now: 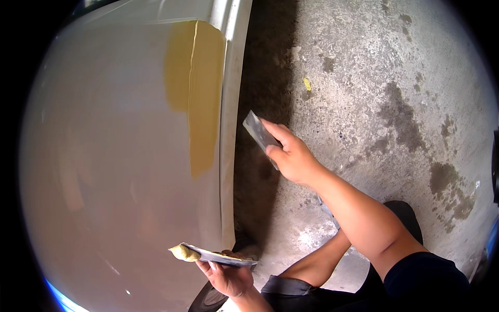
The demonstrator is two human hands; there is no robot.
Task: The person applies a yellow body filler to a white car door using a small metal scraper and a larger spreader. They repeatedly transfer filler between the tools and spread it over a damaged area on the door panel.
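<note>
Mid-frame, the right hand (pixel 294 158) pinches a grey scraper (pixel 258 131); lower centre, the left hand (pixel 228 279) clasps a plate (pixel 223 258) with putty (pixel 184 253).

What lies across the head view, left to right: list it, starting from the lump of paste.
Lump of yellowish paste → left hand → flat grey blade → right hand → dark stain on the floor.

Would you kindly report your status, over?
Right fingers gripping grey spreader, off pale panel. Left fingers supporting plate with yellowish putty. Yellow patch unobstructed.
</note>
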